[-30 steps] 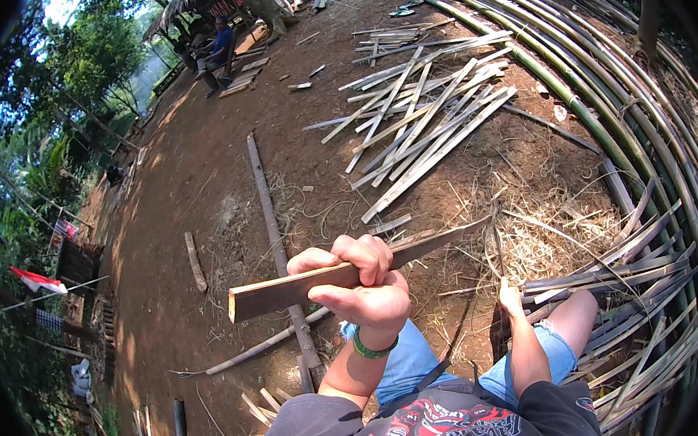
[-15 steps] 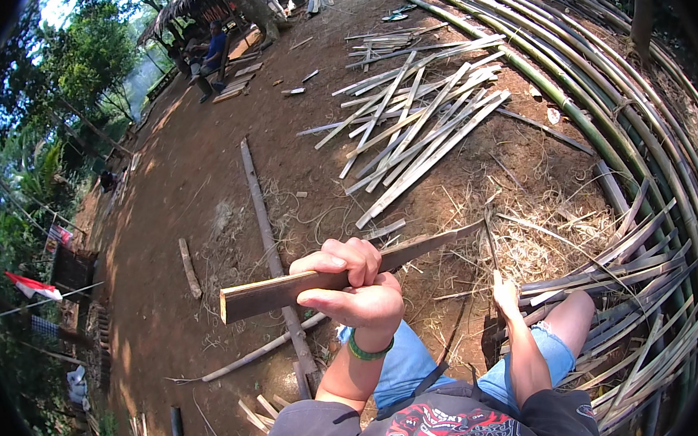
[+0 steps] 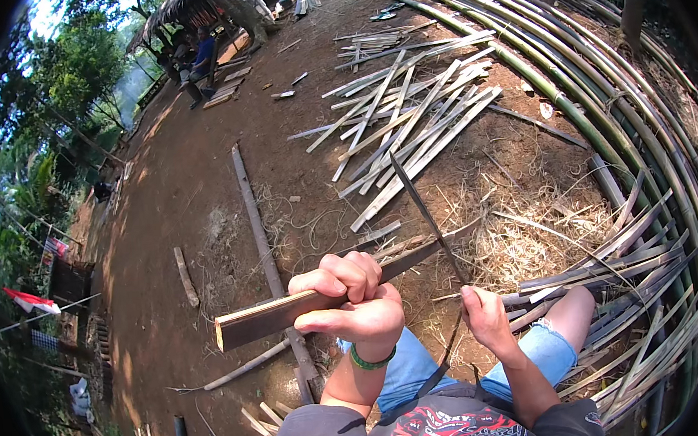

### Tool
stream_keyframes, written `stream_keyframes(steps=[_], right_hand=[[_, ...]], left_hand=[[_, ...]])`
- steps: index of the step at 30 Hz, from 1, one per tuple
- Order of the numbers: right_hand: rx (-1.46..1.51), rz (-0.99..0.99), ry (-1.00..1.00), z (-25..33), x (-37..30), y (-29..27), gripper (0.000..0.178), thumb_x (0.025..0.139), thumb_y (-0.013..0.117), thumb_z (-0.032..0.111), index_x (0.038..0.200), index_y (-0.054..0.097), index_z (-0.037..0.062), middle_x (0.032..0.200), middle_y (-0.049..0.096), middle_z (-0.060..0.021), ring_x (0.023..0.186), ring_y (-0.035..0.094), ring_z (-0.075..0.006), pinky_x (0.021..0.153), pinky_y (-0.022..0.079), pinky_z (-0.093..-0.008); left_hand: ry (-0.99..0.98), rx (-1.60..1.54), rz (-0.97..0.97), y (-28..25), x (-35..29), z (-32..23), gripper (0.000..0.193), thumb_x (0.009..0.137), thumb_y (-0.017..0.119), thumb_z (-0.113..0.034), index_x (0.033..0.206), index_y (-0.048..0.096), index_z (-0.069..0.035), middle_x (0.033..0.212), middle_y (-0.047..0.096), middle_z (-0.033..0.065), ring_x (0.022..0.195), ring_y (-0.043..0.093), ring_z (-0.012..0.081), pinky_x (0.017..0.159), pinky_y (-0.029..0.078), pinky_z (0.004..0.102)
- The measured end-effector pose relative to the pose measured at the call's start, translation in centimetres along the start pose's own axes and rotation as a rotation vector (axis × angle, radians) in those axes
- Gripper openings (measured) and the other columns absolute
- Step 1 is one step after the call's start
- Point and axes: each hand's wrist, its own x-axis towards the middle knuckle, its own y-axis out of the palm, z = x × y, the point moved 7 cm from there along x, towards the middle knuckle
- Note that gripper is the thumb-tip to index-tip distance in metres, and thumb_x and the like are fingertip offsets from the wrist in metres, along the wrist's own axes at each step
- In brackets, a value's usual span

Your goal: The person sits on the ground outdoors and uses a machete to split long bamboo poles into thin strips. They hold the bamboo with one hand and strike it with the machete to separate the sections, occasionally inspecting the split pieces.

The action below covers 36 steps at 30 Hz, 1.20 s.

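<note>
My left hand [image 3: 351, 296] is closed around a long, flat bamboo slat [image 3: 252, 324], dark on its broad side with a pale edge. The slat's near-left end juts out past the thumb, and its other end reaches away to the right over the ground. In my right hand [image 3: 490, 319] is a machete [image 3: 424, 212] with a long, thin, dark blade. The blade points up and to the left, crossing the slat's far part in the picture; whether they touch I cannot tell. Its handle is hidden inside my fist.
Pale split bamboo strips [image 3: 416, 131] lie heaped ahead. Long bamboo poles [image 3: 535, 76] curve along the right side, with more strips [image 3: 640, 265] beside my knee. Shavings [image 3: 523, 245] cover ground beyond my right hand. A wooden pole [image 3: 258, 225] lies left; a person [image 3: 203, 57] sits far off.
My right hand has come left and a little nearer to me. The machete has swung from pointing away to slanting left across the slat. My left hand keeps its grip, the slat shifting slightly.
</note>
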Motion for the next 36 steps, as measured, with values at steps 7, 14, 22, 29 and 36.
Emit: stream_keyframes(steps=[7,14,22,29,36], right_hand=[[0.109,0.086,0.065,3.5,-1.9,-0.8,0.037,0.097,0.052,0.029,0.078,0.057,-0.0024,0.053,0.047,-0.0141,0.048,0.047,-0.0209,0.05,0.037,-0.0374],[0.167,0.251,-0.089,9.5,-3.4,-0.9,0.037,0.095,0.057,0.028,0.076,0.055,-0.0028,0.054,0.048,-0.0189,0.047,0.048,-0.029,0.049,0.038,-0.0391],[0.134,0.187,-0.088,7.1,-2.9,-0.3,0.042,0.099,0.05,0.033,0.074,0.053,-0.0005,0.051,0.042,-0.0094,0.047,0.043,-0.0153,0.048,0.038,-0.0348],[0.064,0.088,-0.101,5.5,-1.2,-1.5,0.046,0.099,0.049,0.037,0.074,0.054,-0.0021,0.054,0.047,-0.0145,0.05,0.049,-0.0219,0.052,0.04,-0.037],[-0.062,-0.003,0.176,-5.8,1.7,-2.2,0.06,0.098,0.043,0.048,0.071,0.054,-0.0048,0.059,0.049,-0.0252,0.057,0.051,-0.0397,0.059,0.041,-0.0471]], left_hand=[[-0.024,-0.009,0.047,1.3,-0.6,0.2,0.056,0.095,0.026,-0.068,0.081,0.033,-0.014,0.054,0.024,-0.0041,0.041,0.016,0.0052,0.037,0.014,0.0221],[0.013,0.032,0.041,1.1,-0.6,-0.4,0.059,0.093,0.021,-0.07,0.082,0.031,-0.013,0.056,0.027,-0.003,0.04,0.019,0.0044,0.036,0.015,0.0198],[-0.013,0.042,0.016,1.5,-0.8,0.0,0.058,0.093,0.023,-0.07,0.081,0.029,-0.014,0.057,0.023,-0.0038,0.043,0.016,0.0046,0.04,0.014,0.0203],[-0.01,0.014,0.047,1.2,-0.8,-0.1,0.057,0.093,0.026,-0.069,0.08,0.03,-0.014,0.057,0.021,-0.0041,0.044,0.014,0.0046,0.04,0.012,0.0214],[-0.004,0.056,0.026,0.7,0.0,0.4,0.057,0.094,0.026,-0.069,0.08,0.029,-0.014,0.058,0.021,-0.004,0.045,0.013,0.0051,0.041,0.011,0.0219]])
